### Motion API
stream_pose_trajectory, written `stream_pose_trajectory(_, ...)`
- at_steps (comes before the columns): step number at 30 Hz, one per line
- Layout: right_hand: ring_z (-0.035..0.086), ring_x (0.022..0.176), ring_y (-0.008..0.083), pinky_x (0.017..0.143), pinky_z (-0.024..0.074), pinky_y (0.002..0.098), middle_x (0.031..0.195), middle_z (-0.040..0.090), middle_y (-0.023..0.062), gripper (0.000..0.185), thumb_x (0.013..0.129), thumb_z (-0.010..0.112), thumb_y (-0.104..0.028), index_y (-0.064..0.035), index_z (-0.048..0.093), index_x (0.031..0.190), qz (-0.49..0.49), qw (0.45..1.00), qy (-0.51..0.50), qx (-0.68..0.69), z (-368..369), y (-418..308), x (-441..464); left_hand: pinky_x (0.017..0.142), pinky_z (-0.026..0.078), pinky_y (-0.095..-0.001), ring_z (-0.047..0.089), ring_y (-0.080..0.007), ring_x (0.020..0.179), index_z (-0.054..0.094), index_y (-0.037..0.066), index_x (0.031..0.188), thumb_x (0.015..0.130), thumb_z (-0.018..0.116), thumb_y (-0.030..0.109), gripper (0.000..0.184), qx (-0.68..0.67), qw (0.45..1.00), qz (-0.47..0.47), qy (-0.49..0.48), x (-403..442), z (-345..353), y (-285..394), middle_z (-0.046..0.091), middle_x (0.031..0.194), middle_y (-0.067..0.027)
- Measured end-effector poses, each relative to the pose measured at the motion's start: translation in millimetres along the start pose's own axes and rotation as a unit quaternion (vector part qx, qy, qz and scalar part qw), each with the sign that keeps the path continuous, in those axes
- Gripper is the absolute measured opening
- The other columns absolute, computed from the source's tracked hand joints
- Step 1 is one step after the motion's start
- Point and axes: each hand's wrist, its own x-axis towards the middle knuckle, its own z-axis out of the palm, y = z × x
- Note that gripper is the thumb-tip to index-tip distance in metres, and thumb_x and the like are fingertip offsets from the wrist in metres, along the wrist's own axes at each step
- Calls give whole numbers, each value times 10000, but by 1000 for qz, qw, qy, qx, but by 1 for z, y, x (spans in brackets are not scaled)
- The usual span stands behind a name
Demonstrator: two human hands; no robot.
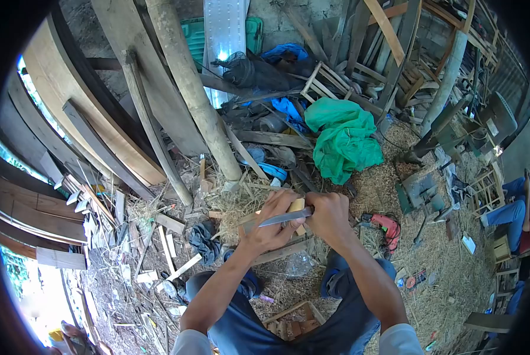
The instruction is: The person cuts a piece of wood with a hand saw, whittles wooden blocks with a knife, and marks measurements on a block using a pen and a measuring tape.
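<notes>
In the middle of the view, my left hand [272,223] is closed round a small pale wood piece [297,206], whose end shows above the fingers. My right hand [328,214] is wrapped round the handle of a knife [285,217]. The blade points left and lies across the front of the wood piece and over my left hand's fingers. Both hands are close together above my knees. The knife's handle is mostly hidden in my right fist.
A red power drill [386,229] lies on the shavings at the right. Behind the hands are a green sack [343,139] and a wooden post [197,89]. Boards lean at the left. A wooden frame [294,316] lies between my feet. A person in jeans [511,214] sits far right.
</notes>
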Motion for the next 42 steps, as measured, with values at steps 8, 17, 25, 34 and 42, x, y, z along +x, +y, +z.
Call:
stream_pose_trajectory(8, 677, 824, 375, 787, 545, 450, 847, 689, 212, 254, 767, 693, -267, -98, 743, 950, 299, 948, -68, -89, 4, 65, 13, 854, 420, -445, 547, -360, 919, 522, -5, 1085, 872, 627, 329, 410, -48, 994, 84, -43, -9, 21, 6, 552, 974, -177)
stream_pose_trajectory(17, 648, 900, 431, 825, 518, 505, 919, 659, 275, 412, 781, 651, -232, -23, 593, 1131, 261, 941, -209, -53, 47, 95, -17, 552, 285, -300, 341, -153, 564, 373, 76, 634, 837, 401, 343, 337, -539, 774, -283, 172, 5, -11, -47, 330, 575, -24)
stream_pose_trajectory(25, 643, 656, 341, 550, 474, 414, 773, 659, 218, 302, 886, 603, -251, 28, 595, 1000, 185, 958, -196, 100, 126, 68, -52, 640, 381, -329, 412, -191, 636, 398, 100, 709, 880, 397, 266, 238, -677, 563, -338, 331, -30, 3, -103, 402, 634, -42)
stream_pose_trajectory(34, 295, 460, 20, 423, 240, 203, 787, 649, 9, 345, 961, 572, -356, -19, 630, 1008, 382, 682, -213, 586, 84, 2, -37, 773, 446, -350, 516, -198, 793, 475, 73, 911, 1017, 343, 278, 266, -618, 581, -363, 386, -26, 20, -82, 544, 840, -76)
stream_pose_trajectory(42, 400, 493, 7, 426, 303, 194, 858, 694, 16, 170, 913, 640, -199, -48, 629, 991, 383, 726, -42, 569, 74, 34, -33, 712, 520, -285, 588, -126, 770, 626, 0, 1118, 968, 575, 264, 307, -417, 772, -402, 264, -29, 13, -77, 646, 986, -78)
